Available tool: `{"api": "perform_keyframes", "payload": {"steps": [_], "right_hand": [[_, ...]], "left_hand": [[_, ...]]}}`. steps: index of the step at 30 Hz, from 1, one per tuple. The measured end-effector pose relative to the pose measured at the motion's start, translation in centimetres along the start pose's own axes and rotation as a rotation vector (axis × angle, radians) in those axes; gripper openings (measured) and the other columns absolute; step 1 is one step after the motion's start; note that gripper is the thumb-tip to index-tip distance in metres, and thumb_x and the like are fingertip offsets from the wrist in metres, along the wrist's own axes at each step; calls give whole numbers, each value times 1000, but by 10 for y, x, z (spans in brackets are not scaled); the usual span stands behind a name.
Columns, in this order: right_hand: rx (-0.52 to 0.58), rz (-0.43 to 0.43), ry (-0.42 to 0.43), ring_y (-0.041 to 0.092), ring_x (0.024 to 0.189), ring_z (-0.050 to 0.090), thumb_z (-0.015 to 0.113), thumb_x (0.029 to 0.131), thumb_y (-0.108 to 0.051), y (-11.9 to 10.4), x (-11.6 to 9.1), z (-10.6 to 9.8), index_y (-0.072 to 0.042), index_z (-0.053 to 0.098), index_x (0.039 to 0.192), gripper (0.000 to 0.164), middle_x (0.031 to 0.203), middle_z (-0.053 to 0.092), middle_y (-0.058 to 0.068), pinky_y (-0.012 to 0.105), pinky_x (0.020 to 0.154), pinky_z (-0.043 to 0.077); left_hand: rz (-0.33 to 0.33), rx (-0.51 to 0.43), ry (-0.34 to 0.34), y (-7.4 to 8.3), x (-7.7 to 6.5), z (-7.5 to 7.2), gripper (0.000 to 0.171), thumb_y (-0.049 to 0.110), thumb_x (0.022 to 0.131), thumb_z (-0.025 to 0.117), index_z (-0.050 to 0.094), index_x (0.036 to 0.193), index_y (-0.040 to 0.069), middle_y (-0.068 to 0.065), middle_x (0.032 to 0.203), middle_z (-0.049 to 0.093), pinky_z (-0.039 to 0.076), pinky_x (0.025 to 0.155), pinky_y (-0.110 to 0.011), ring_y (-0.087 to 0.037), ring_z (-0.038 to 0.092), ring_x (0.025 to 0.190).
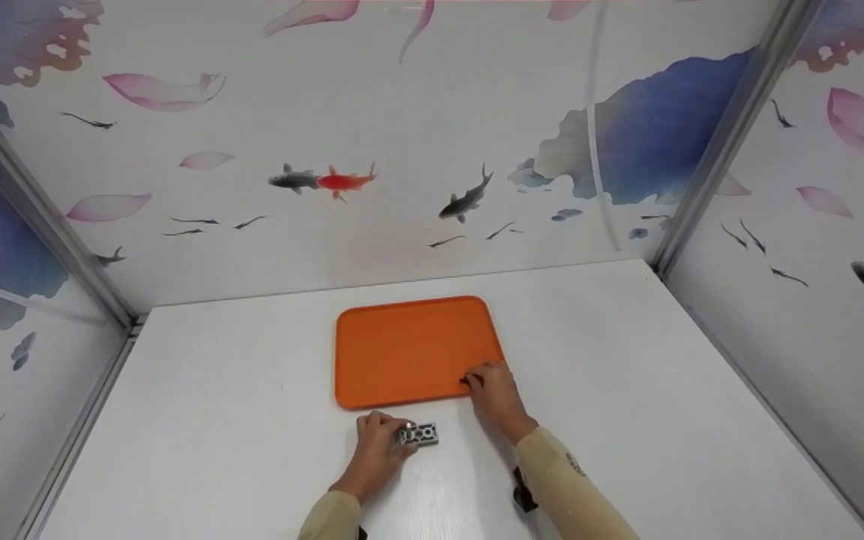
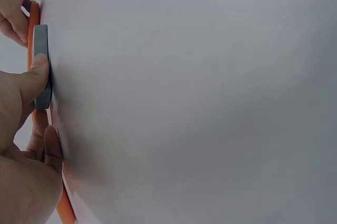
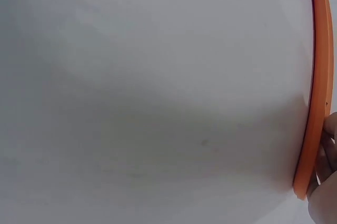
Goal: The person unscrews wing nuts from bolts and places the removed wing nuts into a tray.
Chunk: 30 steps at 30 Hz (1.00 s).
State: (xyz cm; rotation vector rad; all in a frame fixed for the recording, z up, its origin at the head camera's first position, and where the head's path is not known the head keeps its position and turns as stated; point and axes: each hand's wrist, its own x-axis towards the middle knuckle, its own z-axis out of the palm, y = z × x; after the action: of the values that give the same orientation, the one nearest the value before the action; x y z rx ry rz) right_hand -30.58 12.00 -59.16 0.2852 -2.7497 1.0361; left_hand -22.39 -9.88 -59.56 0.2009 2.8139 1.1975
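Note:
My left hand [image 1: 378, 451] grips one end of a small grey rectangular block [image 1: 426, 433] with round holes in its face, just in front of the orange tray [image 1: 409, 349]. From the left wrist view, the thumb lies on the block's [image 2: 41, 40] grey side. Over the tray's near right corner, my right hand [image 1: 497, 395] pinches a small dark piece [image 1: 466, 380], too small to identify. The right wrist view shows this hand [image 3: 327, 182] at the tray's rim [image 3: 315, 129], its fingertips partly hidden.
Under the tray is a white table [image 1: 237, 420]. Patterned panels with painted fish and petals, such as the back wall [image 1: 402, 240], enclose it on the far side, left and right. Metal posts [image 1: 724, 142] stand at the back corners.

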Motion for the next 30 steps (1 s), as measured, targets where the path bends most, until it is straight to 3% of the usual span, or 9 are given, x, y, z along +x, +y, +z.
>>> {"api": "perform_keyframes", "payload": {"steps": [4, 12, 20, 26, 30], "right_hand": [[-2, 15, -2, 18, 90, 54, 63, 86, -9, 0, 1, 0, -6, 72, 93, 13, 92, 62, 5, 31, 75, 49], [-54, -37, 3, 19, 86, 56, 65, 84, -8, -1, 2, 1, -6, 74, 93, 13, 89, 62, 9, 30, 71, 50], [-39, -3, -13, 18, 84, 55, 65, 83, -9, 1, 3, -1, -5, 73, 94, 14, 88, 60, 8, 29, 70, 50], [-82, -9, 19, 19, 86, 50, 65, 85, -19, 7, 1, -8, -8, 72, 93, 16, 90, 61, 5, 33, 74, 46], [-96, -34, 58, 22, 90, 50, 66, 83, -25, 11, -1, -13, -6, 70, 98, 25, 96, 62, 7, 35, 78, 47]], "left_hand": [[-13, -27, 19, 0, 0, 3, 34, 21, 80, 69, 64, 112, 10, -4, 108, 47, 38, 92, -39, -23, 34, 109], [-7, -24, 36, -1, -3, 3, 34, 22, 80, 68, 62, 112, 13, -3, 108, 46, 37, 91, -40, -22, 33, 108], [9, -49, 21, 0, 0, 4, 35, 19, 81, 68, 61, 114, 12, -3, 109, 46, 37, 93, -41, -24, 34, 111], [41, -46, 37, -1, 3, 6, 43, 17, 80, 69, 57, 121, 13, -5, 112, 47, 37, 93, -41, -24, 34, 110], [6, -50, 22, -1, 1, 4, 50, 18, 79, 70, 53, 126, 12, -6, 115, 47, 37, 95, -42, -24, 34, 112]]}}
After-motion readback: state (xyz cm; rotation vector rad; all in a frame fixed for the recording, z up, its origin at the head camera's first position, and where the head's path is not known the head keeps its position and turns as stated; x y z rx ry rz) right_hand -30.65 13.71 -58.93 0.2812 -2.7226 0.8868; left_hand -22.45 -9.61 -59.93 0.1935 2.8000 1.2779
